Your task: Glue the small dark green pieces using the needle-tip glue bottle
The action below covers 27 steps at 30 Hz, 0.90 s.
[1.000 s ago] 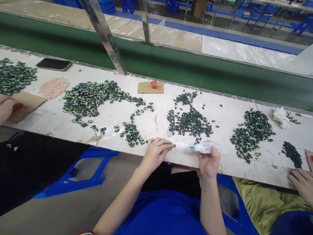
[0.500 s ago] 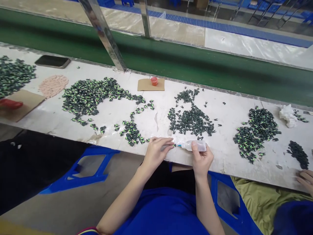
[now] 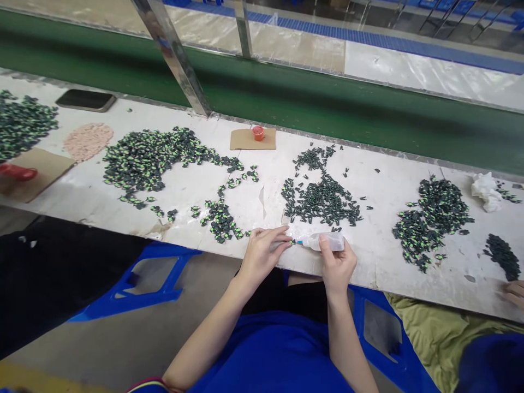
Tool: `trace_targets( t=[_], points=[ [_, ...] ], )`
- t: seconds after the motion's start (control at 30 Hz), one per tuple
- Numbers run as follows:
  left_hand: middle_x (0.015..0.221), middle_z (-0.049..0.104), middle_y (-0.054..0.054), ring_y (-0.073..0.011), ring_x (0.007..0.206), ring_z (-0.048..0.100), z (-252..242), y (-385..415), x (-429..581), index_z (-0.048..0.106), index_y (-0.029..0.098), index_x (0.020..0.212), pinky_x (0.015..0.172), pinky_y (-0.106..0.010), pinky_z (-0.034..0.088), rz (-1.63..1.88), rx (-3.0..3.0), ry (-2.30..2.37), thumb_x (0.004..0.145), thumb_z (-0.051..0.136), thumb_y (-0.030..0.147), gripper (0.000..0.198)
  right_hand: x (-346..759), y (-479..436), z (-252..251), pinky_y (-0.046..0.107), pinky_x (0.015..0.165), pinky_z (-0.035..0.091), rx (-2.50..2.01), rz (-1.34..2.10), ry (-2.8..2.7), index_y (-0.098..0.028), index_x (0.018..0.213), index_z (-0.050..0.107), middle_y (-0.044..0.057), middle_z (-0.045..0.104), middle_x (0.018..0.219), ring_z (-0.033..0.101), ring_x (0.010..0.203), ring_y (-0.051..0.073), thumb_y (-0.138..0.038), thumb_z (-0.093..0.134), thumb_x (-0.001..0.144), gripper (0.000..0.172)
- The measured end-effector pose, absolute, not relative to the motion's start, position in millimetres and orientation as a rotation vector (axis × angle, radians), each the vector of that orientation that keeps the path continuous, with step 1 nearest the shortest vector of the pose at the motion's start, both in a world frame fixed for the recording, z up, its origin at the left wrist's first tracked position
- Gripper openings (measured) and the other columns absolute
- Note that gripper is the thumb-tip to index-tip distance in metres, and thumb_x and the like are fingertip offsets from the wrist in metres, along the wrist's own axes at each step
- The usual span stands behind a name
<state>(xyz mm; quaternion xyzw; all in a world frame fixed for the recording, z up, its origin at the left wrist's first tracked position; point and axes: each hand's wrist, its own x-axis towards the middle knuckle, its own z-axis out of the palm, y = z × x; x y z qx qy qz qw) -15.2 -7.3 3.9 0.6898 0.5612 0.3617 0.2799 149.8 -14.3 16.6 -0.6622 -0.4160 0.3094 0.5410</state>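
My left hand is closed in a pinch at the table's front edge, with a small dark green and lime piece at its fingertips. Lying on its side in my right hand is a translucent squeeze bottle. Its thin blue tip points left and meets or nearly meets the small piece; I cannot tell which. Just beyond the bottle spreads a pile of small dark green pieces. Left of my left hand lies a cluster of dark pieces with lime marks.
A larger dark-and-lime pile, pale pink pieces and a phone lie leftward. A red cup sits on cardboard at the back. Rightward are another pile, crumpled tissue and another person's hand. A metal post rises behind.
The bottle tip has shifted very slightly left against the small piece. Both hands otherwise keep their places, and the other person's hand at the right edge has moved.
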Motion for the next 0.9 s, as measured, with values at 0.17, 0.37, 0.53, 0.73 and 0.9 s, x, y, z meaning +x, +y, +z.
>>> trace_targets(
  t=[0.17,0.37,0.53,0.73,0.9],
  points=[
    [0.089,0.078,-0.001,-0.0216,0.093,0.072,3.9,-7.0,-15.1,0.06,0.024,0.111,0.086,-0.039,0.042,0.953,1.853,1.503,0.083,0.068,0.022,0.03,151.1,-14.4,16.2,0.026,0.053,0.044,-1.573,0.73,-0.989,-0.016,0.068,0.061,0.0,0.064,0.06,0.056,0.056,0.015,-0.041,0.067,0.072,0.026],
    [0.087,0.078,0.0,-0.0211,0.092,0.071,6.6,-6.7,-15.0,0.06,0.023,0.11,0.087,-0.039,0.041,0.938,1.848,1.504,0.081,0.07,0.02,0.031,150.7,-14.2,19.2,0.026,0.053,0.044,-1.571,0.713,-0.964,-0.016,0.066,0.059,0.0,0.063,0.059,0.056,0.056,0.016,-0.042,0.067,0.072,0.027],
    [0.087,0.078,0.0,-0.021,0.093,0.071,5.5,-5.9,-14.8,0.06,0.023,0.111,0.087,-0.039,0.041,0.919,1.852,1.505,0.081,0.07,0.019,0.032,150.3,-14.7,19.1,0.026,0.053,0.044,-1.557,0.722,-0.965,-0.016,0.067,0.06,0.0,0.064,0.059,0.057,0.056,0.016,-0.042,0.067,0.071,0.027],
    [0.088,0.078,-0.001,-0.0211,0.093,0.071,5.0,-5.5,-15.0,0.06,0.023,0.111,0.088,-0.04,0.042,0.911,1.842,1.513,0.082,0.069,0.021,0.031,148.8,-13.0,19.0,0.026,0.053,0.045,-1.56,0.748,-0.967,-0.017,0.066,0.06,0.0,0.063,0.059,0.056,0.055,0.015,-0.043,0.067,0.071,0.027],
    [0.087,0.078,-0.001,-0.0211,0.093,0.071,4.8,-5.8,-14.9,0.061,0.023,0.11,0.088,-0.04,0.042,0.917,1.839,1.512,0.082,0.069,0.021,0.03,149.3,-13.1,16.9,0.027,0.054,0.046,-1.564,0.748,-0.917,-0.016,0.067,0.06,0.0,0.064,0.06,0.057,0.057,0.016,-0.042,0.069,0.07,0.027]
  ],
)
